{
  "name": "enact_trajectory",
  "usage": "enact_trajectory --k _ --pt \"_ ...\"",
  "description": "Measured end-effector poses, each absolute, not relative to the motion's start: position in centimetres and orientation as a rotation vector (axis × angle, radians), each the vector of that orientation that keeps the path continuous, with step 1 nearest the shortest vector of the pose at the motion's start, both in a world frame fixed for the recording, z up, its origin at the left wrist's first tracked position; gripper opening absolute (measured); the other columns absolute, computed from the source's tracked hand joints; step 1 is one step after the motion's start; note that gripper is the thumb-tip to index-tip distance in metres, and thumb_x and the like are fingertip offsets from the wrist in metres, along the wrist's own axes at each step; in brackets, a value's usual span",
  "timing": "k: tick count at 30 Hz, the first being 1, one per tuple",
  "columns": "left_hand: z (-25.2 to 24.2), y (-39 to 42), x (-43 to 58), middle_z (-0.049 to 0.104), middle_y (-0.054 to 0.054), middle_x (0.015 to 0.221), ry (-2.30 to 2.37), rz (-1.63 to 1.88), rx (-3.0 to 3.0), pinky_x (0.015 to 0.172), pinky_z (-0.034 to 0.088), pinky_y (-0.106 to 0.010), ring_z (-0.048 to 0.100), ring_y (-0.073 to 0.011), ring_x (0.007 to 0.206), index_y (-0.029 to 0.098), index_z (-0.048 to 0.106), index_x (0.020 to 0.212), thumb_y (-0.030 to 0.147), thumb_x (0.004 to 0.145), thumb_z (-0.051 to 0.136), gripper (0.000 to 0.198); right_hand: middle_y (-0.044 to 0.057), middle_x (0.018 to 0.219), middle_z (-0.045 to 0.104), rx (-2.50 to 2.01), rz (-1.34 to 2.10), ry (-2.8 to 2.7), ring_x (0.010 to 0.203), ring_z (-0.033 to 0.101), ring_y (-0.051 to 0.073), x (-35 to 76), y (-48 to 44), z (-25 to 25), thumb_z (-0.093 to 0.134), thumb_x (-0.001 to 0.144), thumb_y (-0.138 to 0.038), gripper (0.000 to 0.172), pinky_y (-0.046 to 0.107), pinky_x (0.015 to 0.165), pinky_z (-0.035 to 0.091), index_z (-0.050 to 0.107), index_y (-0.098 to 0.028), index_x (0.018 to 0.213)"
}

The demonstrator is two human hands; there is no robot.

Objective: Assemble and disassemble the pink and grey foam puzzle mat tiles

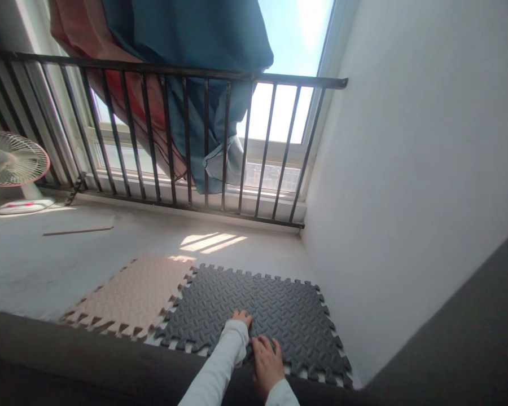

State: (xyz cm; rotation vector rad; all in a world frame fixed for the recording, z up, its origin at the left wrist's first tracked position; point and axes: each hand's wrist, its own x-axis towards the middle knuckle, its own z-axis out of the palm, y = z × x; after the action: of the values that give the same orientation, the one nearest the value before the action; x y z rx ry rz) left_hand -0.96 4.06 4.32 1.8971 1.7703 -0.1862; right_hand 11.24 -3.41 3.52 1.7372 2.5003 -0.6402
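Dark grey foam floor mats [292, 316] with a raised diamond pattern and jigsaw edges lie on the floor in front of me. A seam seems to run between two tiles near the middle. My left hand [239, 318] reaches farther out and rests on the dark surface by that seam, its fingers stretched out. Closer to me, my right hand [268, 362] lies near the front edge of the mat, fingers spread. Left of the dark mats is a beige foam mat [131, 293] of the same pattern, with a narrow gap between their toothed edges.
A black metal railing [186, 135] stands before the window and blue-and-pink curtains [186, 34]. At far left a fan [12, 160] sits on the floor near a thin stick [78, 231]. The white wall [406, 141] rises close on the right. A dark ledge [88, 361] crosses the foreground.
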Motion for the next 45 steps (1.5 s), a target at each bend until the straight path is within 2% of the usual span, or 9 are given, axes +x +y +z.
enact_trajectory --k 3,7,13,18,27,30,39,43,45 --pt "4.9 3.5 -3.1 0.042 -0.001 0.132 1.699 -0.138 1.977 0.096 0.037 -0.040 0.038 -0.0229 0.120 0.032 0.053 0.111 0.024 0.054 0.069 0.059 0.003 0.130 0.045 1.748 -0.617 2.465 0.125 0.029 0.020 12.0 -3.6 4.5 0.044 0.066 -0.017 0.062 0.045 0.105 0.012 0.037 -0.028 0.126" --pt "6.1 2.5 -9.9 0.049 0.001 0.126 1.972 0.038 1.857 0.100 0.029 -0.021 0.041 -0.0121 0.117 0.026 0.054 0.111 0.023 0.071 0.055 0.040 0.004 0.126 0.049 1.927 -0.391 2.380 0.120 0.037 0.019 14.7 -3.3 5.4 0.039 0.069 -0.015 0.052 0.046 0.101 0.022 0.045 -0.027 0.119" --pt "7.1 -1.6 -21.1 0.048 -0.018 0.122 2.480 -0.135 1.370 0.089 0.038 -0.044 0.045 -0.0298 0.113 0.014 0.056 0.108 0.014 0.076 0.039 0.036 0.008 0.132 0.042 2.132 -0.298 2.067 0.118 0.039 0.022 21.0 -1.6 5.9 0.036 0.073 -0.015 0.054 0.049 0.093 0.032 0.039 -0.025 0.126" --pt "6.5 -3.5 -24.3 0.060 -0.016 0.107 2.516 -0.125 1.241 0.076 0.044 -0.034 0.057 -0.0234 0.097 0.015 0.061 0.098 0.017 0.080 0.028 0.037 0.011 0.127 0.045 2.188 -0.341 1.934 0.117 0.040 0.024 22.5 -1.4 6.2 0.038 0.074 -0.015 0.053 0.048 0.090 0.035 0.039 -0.023 0.126" --pt "5.3 -2.8 -24.5 0.063 -0.013 0.101 2.568 -0.151 1.467 0.067 0.040 -0.028 0.059 -0.0219 0.089 0.017 0.055 0.100 0.019 0.076 0.041 0.027 0.021 0.130 0.038 2.191 -0.216 1.854 0.120 0.036 0.029 19.9 -2.4 5.5 0.056 0.068 -0.019 0.054 0.045 0.089 0.032 0.045 -0.016 0.121" --pt "5.9 -2.0 -23.2 0.064 -0.010 0.094 2.593 -0.041 1.548 0.066 0.039 -0.026 0.058 -0.0196 0.084 0.018 0.055 0.091 0.024 0.077 0.042 0.020 0.024 0.129 0.039 2.216 -0.185 1.859 0.117 0.038 0.031 19.6 -2.4 5.3 0.057 0.067 -0.021 0.053 0.042 0.088 0.033 0.047 -0.014 0.119" --pt "10.7 1.9 -9.0 0.061 -0.004 0.081 2.436 0.797 1.931 0.071 0.039 -0.024 0.054 -0.0160 0.081 0.020 0.057 0.077 0.024 0.073 0.041 0.017 0.024 0.124 0.045 2.254 -0.172 1.903 0.113 0.044 0.031 19.8 -2.2 5.1 0.056 0.064 -0.017 0.050 0.041 0.088 0.034 0.051 -0.013 0.114" --pt "10.0 1.3 1.8 0.063 -0.006 0.090 2.001 0.796 2.028 0.080 0.041 -0.026 0.055 -0.0159 0.088 0.019 0.058 0.096 0.025 0.074 0.038 0.030 0.016 0.118 0.053 2.383 -0.378 2.007 0.111 0.047 0.026 21.6 -2.0 4.6 0.053 0.064 -0.016 0.048 0.038 0.088 0.037 0.053 -0.016 0.111" --pt "8.7 0.1 6.8 0.059 -0.005 0.111 1.703 0.748 2.120 0.089 0.039 -0.027 0.052 -0.0164 0.103 0.021 0.050 0.114 0.027 0.069 0.045 0.046 0.010 0.108 0.060 2.625 -0.497 2.080 0.101 0.054 0.021 23.1 -2.2 3.4 0.045 0.068 -0.015 0.042 0.031 0.085 0.041 0.053 -0.017 0.110"
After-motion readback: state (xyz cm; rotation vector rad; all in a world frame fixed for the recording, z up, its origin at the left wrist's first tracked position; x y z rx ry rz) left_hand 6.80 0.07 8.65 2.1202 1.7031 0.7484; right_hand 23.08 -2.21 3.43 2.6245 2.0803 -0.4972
